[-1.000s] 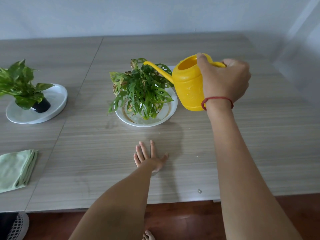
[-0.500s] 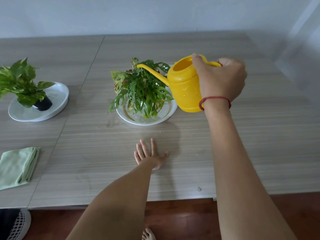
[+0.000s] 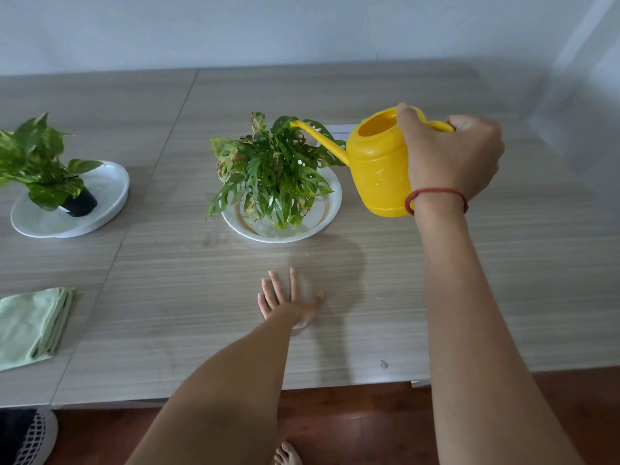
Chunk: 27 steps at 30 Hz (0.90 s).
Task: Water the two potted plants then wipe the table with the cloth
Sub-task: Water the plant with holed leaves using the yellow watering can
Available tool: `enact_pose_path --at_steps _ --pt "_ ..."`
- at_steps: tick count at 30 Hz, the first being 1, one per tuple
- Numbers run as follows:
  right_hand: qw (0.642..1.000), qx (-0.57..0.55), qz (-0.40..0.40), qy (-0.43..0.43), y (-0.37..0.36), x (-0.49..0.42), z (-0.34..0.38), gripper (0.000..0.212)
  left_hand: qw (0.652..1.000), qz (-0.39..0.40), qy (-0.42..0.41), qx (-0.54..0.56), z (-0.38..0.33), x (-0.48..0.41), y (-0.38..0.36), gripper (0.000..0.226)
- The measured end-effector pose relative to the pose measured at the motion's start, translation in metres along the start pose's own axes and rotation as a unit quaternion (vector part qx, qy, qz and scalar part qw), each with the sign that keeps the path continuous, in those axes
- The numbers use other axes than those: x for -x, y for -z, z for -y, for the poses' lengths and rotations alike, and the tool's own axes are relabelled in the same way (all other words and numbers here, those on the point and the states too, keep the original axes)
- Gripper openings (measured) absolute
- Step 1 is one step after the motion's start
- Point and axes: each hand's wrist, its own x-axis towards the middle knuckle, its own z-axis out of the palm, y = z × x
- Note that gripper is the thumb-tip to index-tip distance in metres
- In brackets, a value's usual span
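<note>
We are gripping the yellow watering can (image 3: pixel 380 169) by its handle with our right hand (image 3: pixel 449 159), thumb hooked over the rim, holding it just right of the holed-leaf plant (image 3: pixel 271 172), which serves here as our landmark. The spout (image 3: pixel 318 137) is reaching over the plant's crown. Our left hand (image 3: pixel 288 302) is lying flat and open on the table (image 3: pixel 503 280), empty, in front of the plant.

We are judging the risks. The spout tip is sitting above the foliage rather than the soil, which the leaves are hiding, so a quick tilt could be sending water off the leaves and past the white dish (image 3: pixel 327 216) under the plant onto the wood. The dish is already showing a brown ring, and overfilling it would be spilling over its low rim. The can's open top is facing up, so a sharp tip could be sloshing water out there too.

The second plant (image 3: pixel 37 162) is standing in its own white dish (image 3: pixel 114 193) well to the left of the landmark, and the folded green cloth (image 3: pixel 32 325) is lying left of it and nearer us.

The table is grey wood-grain laminate with a seam left of the plant; a droplet (image 3: pixel 384 364) is sitting near its front edge, right of the plant. Behind the plant a pale wall is rising; below the table edge we are seeing reddish-brown floor.
</note>
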Motion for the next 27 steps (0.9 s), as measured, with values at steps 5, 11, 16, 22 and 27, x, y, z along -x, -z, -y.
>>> enact_pose_path --at_steps 5,11,16,22,27 --pt "1.000 -0.013 -0.001 0.004 -0.007 0.002 0.009 0.066 1.000 0.001 -0.004 -0.010 0.000 0.000 0.001 0.090" --pt "1.000 -0.006 0.017 0.002 -0.010 0.004 0.010 0.065 1.000 -0.003 0.002 -0.011 0.000 -0.001 0.000 0.090" --pt "1.000 0.001 0.016 0.002 -0.005 0.005 0.006 0.065 1.000 0.004 0.000 -0.005 0.000 -0.002 0.001 0.091" --pt "1.000 0.000 0.007 -0.007 0.006 0.002 0.000 0.065 1.000 -0.005 0.005 -0.001 -0.001 -0.001 0.000 0.090" --pt "1.000 0.005 0.000 -0.007 0.011 -0.002 0.000 0.065 1.000 -0.003 0.003 -0.007 -0.001 -0.001 0.000 0.091"
